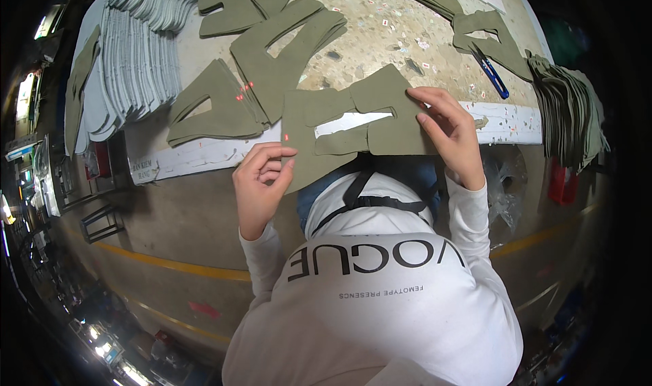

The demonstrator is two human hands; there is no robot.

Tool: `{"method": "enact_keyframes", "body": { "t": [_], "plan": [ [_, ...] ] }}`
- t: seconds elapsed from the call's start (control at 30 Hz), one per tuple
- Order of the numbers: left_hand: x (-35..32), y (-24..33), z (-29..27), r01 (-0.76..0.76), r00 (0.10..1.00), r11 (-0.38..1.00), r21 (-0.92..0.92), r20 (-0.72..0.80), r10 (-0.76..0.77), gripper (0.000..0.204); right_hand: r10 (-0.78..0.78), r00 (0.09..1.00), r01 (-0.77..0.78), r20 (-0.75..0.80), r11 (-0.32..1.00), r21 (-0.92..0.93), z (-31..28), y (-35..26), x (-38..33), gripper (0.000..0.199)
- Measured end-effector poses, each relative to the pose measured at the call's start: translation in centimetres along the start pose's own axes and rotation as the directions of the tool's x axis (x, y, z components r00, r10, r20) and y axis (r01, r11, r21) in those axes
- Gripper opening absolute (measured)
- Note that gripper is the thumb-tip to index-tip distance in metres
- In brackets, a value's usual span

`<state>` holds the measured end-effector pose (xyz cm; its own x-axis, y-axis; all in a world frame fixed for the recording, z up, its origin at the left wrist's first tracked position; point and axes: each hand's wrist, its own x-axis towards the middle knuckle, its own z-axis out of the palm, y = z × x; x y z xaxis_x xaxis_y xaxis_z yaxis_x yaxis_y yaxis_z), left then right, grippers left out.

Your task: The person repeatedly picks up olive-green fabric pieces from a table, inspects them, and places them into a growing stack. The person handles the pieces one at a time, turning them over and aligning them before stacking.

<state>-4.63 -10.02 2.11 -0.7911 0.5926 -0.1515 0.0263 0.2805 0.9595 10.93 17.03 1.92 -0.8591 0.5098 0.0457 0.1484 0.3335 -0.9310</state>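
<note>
An olive-green cut fabric panel [397, 129] with a long slot in its middle lies at the table's front edge, partly overhanging it toward my body. At its left edge, my left hand [260, 186] has curled fingers and pinches the cloth between thumb and forefinger. My right hand [454, 135] grips the upper right edge, thumb in front and fingers bent around the border. A small red tag [286, 137] sits on the panel near my left fingertips. Whether the panel is one layer or several, I cannot tell.
More olive panels [221, 107] lie to the left and behind. Tall grey-blue fabric stacks [136, 80] stand far left; a dark green stack [567, 107] drapes over the right edge. Blue-handled thread snips [498, 84] rest at right. Scraps and small tags litter the table [367, 40].
</note>
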Motion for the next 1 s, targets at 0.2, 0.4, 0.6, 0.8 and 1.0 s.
{"method": "enact_keyframes", "body": {
  "t": [0.2,0.4,0.6,0.8,1.0],
  "plan": [
    [0.2,0.0,-0.2,-0.014,1.0,1.0,0.017,0.002,0.014,0.017,-0.022,1.0,0.022,-0.009,1.0,-0.011,0.2,0.6,-0.1,0.037],
    [0.2,0.4,0.0,-0.016,1.0,0.999,-0.038,-0.017,0.015,0.029,0.023,0.999,-0.028,0.038,0.989,0.144,-2.7,-2.3,0.1,0.036],
    [-0.3,1.6,0.3,-0.036,0.998,0.999,-0.009,-0.044,0.035,0.035,-0.232,0.963,0.205,-0.14,0.962,-0.182,-7.8,-8.9,-0.3,0.034],
    [-0.6,3.5,1.8,-0.091,0.988,0.989,0.112,-0.115,0.104,0.035,-0.314,0.942,0.271,-0.119,0.921,-0.28,0.8,-7.3,1.7,0.033],
    [-0.7,4.4,3.0,-0.153,0.98,0.962,0.228,-0.088,0.177,0.036,-0.294,0.953,0.296,0.073,0.955,-0.023,9.9,-6.3,0.4,0.037]
  ]
}}
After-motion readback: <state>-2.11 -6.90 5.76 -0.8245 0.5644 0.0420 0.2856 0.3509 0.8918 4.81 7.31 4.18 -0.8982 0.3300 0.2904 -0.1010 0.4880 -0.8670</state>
